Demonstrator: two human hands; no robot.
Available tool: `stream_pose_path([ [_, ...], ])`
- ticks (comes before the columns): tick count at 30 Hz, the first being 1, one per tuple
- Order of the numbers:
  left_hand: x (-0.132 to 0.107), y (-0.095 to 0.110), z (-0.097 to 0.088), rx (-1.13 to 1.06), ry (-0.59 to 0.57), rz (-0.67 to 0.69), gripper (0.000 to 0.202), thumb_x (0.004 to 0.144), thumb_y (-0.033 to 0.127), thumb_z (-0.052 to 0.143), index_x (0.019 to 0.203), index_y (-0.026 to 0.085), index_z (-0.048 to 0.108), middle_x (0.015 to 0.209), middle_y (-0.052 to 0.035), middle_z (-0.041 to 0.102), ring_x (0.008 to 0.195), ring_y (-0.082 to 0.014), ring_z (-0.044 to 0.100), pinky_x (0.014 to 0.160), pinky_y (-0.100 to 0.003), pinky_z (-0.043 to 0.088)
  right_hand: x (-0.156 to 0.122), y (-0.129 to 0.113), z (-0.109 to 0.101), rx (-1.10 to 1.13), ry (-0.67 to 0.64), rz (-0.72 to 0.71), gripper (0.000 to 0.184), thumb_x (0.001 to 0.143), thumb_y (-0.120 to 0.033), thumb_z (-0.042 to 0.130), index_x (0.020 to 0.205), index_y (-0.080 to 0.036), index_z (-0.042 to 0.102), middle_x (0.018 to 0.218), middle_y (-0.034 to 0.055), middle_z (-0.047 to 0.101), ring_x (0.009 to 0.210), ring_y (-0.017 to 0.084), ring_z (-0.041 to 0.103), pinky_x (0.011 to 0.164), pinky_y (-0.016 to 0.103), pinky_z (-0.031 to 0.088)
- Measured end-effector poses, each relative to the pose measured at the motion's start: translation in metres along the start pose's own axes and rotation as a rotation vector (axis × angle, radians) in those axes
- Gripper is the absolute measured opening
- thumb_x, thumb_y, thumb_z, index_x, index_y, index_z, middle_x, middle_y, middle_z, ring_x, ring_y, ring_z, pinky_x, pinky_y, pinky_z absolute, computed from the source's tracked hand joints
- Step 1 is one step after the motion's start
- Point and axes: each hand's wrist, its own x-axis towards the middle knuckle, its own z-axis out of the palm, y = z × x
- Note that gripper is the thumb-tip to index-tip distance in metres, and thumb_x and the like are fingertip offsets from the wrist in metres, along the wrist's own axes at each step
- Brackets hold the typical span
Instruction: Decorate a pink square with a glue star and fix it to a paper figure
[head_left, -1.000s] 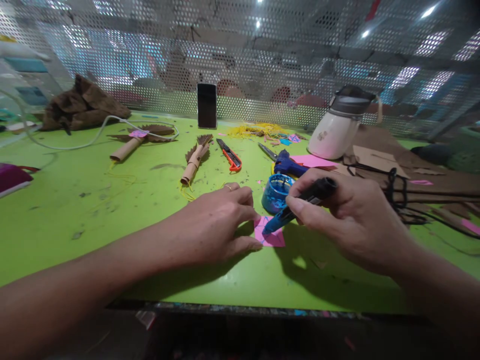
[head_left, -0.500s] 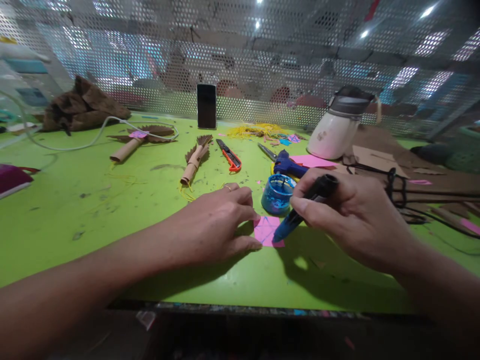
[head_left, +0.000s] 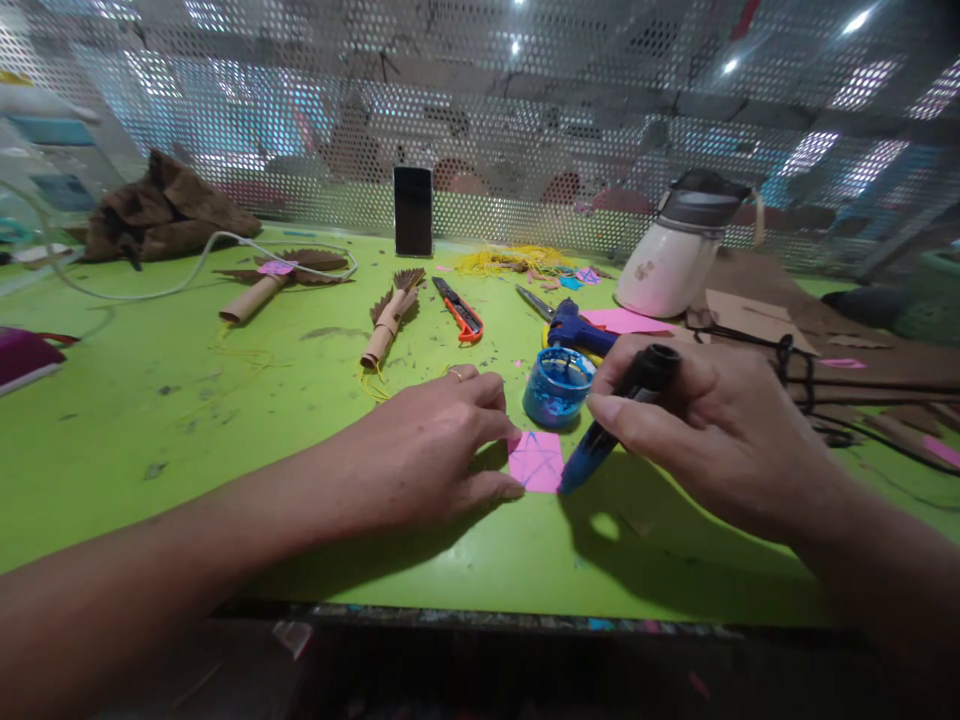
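A small pink paper square (head_left: 537, 462) with blue star-like lines lies on the green tabletop. Thumb and fingertip of my left hand (head_left: 450, 450) pinch down at its left edge, pinning it in place. In my right hand (head_left: 690, 430) is a thick marker (head_left: 596, 448), black at the top and blue toward the tip. It leans with its tip at the paper's lower right corner; whether it touches I cannot tell. Just behind the paper stands an open glass jar (head_left: 556, 398) stained with blue paint.
Behind the jar lie a blue glue gun (head_left: 574, 328) and scissors (head_left: 534, 302). A red utility knife (head_left: 459, 312) and rolled brown-paper pieces (head_left: 386, 335) lie left of them. A phone (head_left: 413, 212) leans upright at the mesh; a white jug (head_left: 664, 265) stands right. Black cords (head_left: 862, 385) cross brown paper.
The marker in my right hand has shifted slightly right, from over the paper to its lower right corner, uncovering more blue lines. My left hand stays put.
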Motion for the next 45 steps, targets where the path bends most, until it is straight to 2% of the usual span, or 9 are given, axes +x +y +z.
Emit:
stream_pose_path([
  [7, 0.0, 0.003, -0.001, 0.005, -0.009, -0.024, 0.017, 0.082, 0.034, 0.059, 0.085, 0.02, 0.067, 0.09, -0.0047, 0.056, 0.083, -0.0175, 0.052, 0.071, -0.028, 0.042, 0.0, 0.001, -0.001, 0.03, 0.013, 0.005, 0.012, 0.076, -0.016, 0.054, 0.065, -0.018, 0.055, 0.05, -0.0046, 0.04, 0.045, 0.009, 0.036, 0.043, 0.024, 0.028],
  [14, 0.0, 0.004, -0.002, 0.006, -0.005, -0.026, 0.018, 0.083, 0.035, 0.058, 0.085, 0.02, 0.067, 0.091, -0.0053, 0.056, 0.084, -0.0178, 0.052, 0.073, -0.028, 0.042, 0.001, 0.001, -0.002, 0.109, 0.179, 0.043, 0.019, 0.078, -0.014, 0.055, 0.061, -0.02, 0.052, 0.052, -0.0025, 0.045, 0.045, 0.01, 0.041, 0.043, 0.025, 0.032],
  [22, 0.0, 0.004, -0.002, 0.016, -0.012, -0.047, 0.024, 0.085, 0.039, 0.054, 0.082, 0.019, 0.067, 0.086, -0.0053, 0.055, 0.079, -0.0174, 0.051, 0.07, -0.028, 0.041, 0.0, 0.001, 0.004, 0.116, 0.086, 0.036, 0.011, 0.08, -0.018, 0.057, 0.069, -0.018, 0.057, 0.052, -0.0038, 0.052, 0.045, 0.008, 0.047, 0.043, 0.021, 0.034],
  [38, -0.001, 0.002, 0.001, 0.011, 0.004, -0.033, 0.022, 0.083, 0.039, 0.057, 0.084, 0.019, 0.067, 0.088, -0.0059, 0.055, 0.083, -0.0181, 0.052, 0.072, -0.028, 0.042, -0.001, -0.002, 0.005, 0.066, 0.078, 0.032, 0.01, 0.08, -0.019, 0.058, 0.071, -0.017, 0.059, 0.052, -0.0038, 0.052, 0.044, 0.008, 0.047, 0.041, 0.02, 0.033],
  [45, -0.002, 0.0, 0.001, -0.006, 0.014, -0.024, 0.022, 0.084, 0.039, 0.055, 0.086, 0.02, 0.067, 0.089, -0.0054, 0.056, 0.081, -0.0174, 0.052, 0.071, -0.028, 0.042, 0.0, -0.001, 0.007, 0.086, 0.038, 0.002, 0.01, 0.082, -0.023, 0.058, 0.074, -0.018, 0.06, 0.062, -0.0005, 0.06, 0.051, 0.01, 0.052, 0.048, 0.021, 0.041],
])
